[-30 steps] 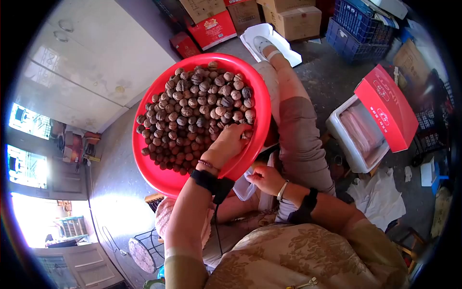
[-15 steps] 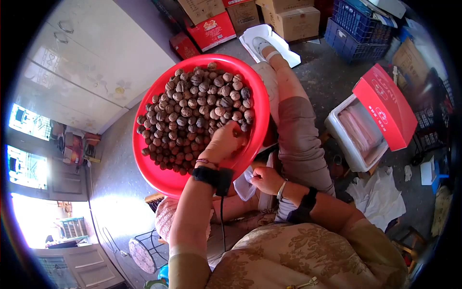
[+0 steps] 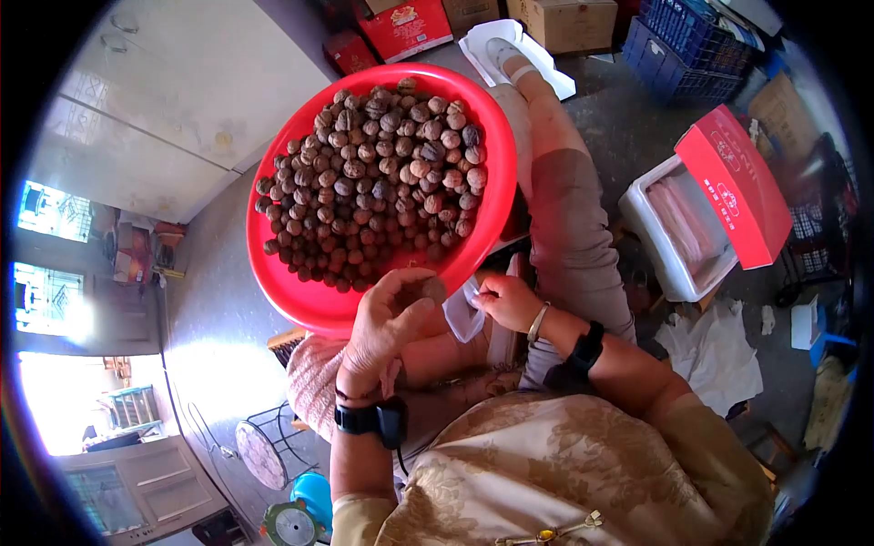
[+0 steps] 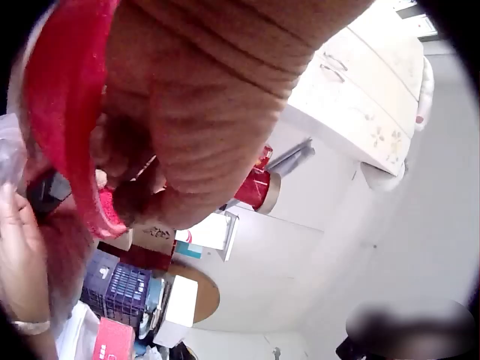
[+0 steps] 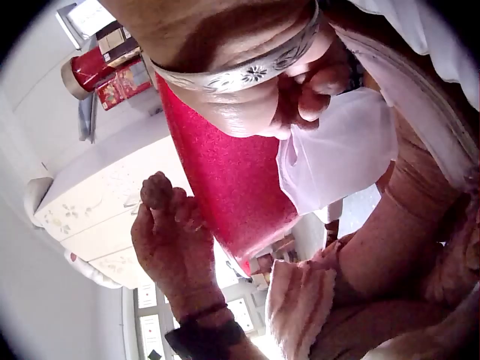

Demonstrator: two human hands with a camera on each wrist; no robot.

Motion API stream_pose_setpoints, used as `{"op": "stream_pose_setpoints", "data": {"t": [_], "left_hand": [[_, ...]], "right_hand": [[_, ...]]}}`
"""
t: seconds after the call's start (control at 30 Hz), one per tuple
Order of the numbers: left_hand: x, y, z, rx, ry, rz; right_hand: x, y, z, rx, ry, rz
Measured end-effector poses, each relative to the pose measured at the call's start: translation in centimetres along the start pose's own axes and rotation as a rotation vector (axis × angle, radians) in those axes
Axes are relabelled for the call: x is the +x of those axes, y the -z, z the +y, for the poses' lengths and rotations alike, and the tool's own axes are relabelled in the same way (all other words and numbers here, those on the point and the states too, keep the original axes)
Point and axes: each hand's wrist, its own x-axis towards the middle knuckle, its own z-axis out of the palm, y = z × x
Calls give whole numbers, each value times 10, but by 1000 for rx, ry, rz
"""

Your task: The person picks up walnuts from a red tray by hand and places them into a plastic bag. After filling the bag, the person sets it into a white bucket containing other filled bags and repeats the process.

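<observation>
Gripped a walnut (image 5: 156,191) in the left hand (image 3: 387,318) near the red basin (image 3: 300,310) of walnuts (image 3: 364,187); pinched a pale bag (image 5: 341,154) in the right hand (image 3: 512,303).

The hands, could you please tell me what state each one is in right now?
Left hand: holding a walnut.
Right hand: holding a translucent white bag.

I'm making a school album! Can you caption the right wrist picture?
Left hand holds a walnut near a red basin; right hand pinches a translucent white bag.
</observation>
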Motion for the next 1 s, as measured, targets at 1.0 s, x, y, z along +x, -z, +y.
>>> {"op": "stream_pose_setpoints", "data": {"t": [1.0], "left_hand": [[-12,-16,-143,833,-128,292]], "right_hand": [[-10,9,-31,-73,85,-50]]}}
